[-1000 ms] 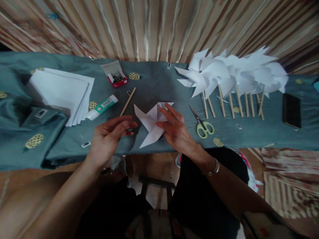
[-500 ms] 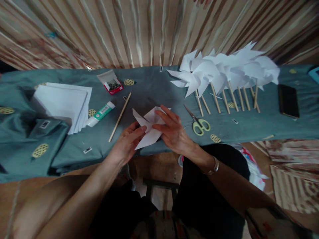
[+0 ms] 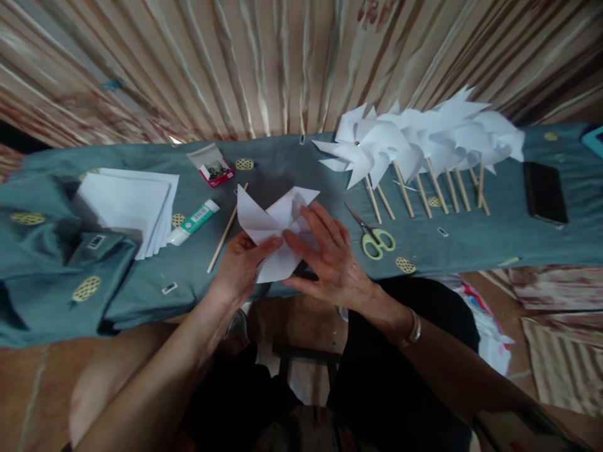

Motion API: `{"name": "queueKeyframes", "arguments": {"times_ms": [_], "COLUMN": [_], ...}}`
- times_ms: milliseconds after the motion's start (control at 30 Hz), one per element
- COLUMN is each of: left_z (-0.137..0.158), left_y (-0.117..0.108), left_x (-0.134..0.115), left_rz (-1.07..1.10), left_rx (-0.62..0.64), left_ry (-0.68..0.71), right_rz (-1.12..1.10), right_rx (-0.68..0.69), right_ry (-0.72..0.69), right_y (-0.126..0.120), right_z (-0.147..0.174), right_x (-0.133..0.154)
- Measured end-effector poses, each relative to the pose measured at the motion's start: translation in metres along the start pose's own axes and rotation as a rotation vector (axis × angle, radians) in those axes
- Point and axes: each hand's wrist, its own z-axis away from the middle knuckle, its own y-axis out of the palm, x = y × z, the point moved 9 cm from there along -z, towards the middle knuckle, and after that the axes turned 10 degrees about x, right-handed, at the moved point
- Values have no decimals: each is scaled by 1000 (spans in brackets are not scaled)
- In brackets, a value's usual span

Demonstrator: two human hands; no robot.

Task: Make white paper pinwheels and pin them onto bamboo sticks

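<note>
A white paper pinwheel (image 3: 277,263) without a stick is held up in front of me at the table's near edge, its blades partly folded. My left hand (image 3: 242,263) is closed on its left side, thumb pressed near the centre and fingers behind the paper. On the right side, my right hand (image 3: 327,251) grips the same pinwheel; its index fingertip rests at the centre, and the other fingers lie along the right blade, partly hiding it. A wooden stick (image 3: 225,237) lies on the cloth just left of my left hand.
On the blue-green tablecloth (image 3: 301,169) lie stacked white paper (image 3: 125,204), a glue tube (image 3: 194,222), a red box of small metal pieces (image 3: 215,171), green-handled scissors (image 3: 374,240) and a dark phone (image 3: 545,192). Several finished pinwheels (image 3: 419,141) on sticks lie at the back right.
The pinwheel has been turned flatter toward me, with its blades more spread. My right index finger has moved onto the centre, and its thumb has swung out below the paper.
</note>
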Motion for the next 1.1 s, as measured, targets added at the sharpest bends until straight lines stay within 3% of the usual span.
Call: {"name": "queueKeyframes", "arguments": {"times_ms": [133, 533, 867, 1100], "left_z": [-1, -2, -3, -5], "left_y": [3, 14, 15, 13], "left_x": [-6, -8, 0, 2], "left_rz": [-9, 21, 66, 66], "left_rx": [-2, 29, 59, 27], "left_ry": [64, 46, -19, -14], "right_rz": [-34, -153, -66, 19], "right_rx": [-62, -156, -165, -100], "right_ry": [-2, -66, -97, -55], "right_y": [-9, -23, -29, -25], "right_z": [2, 6, 8, 5], "right_x": [0, -1, 3, 5]}}
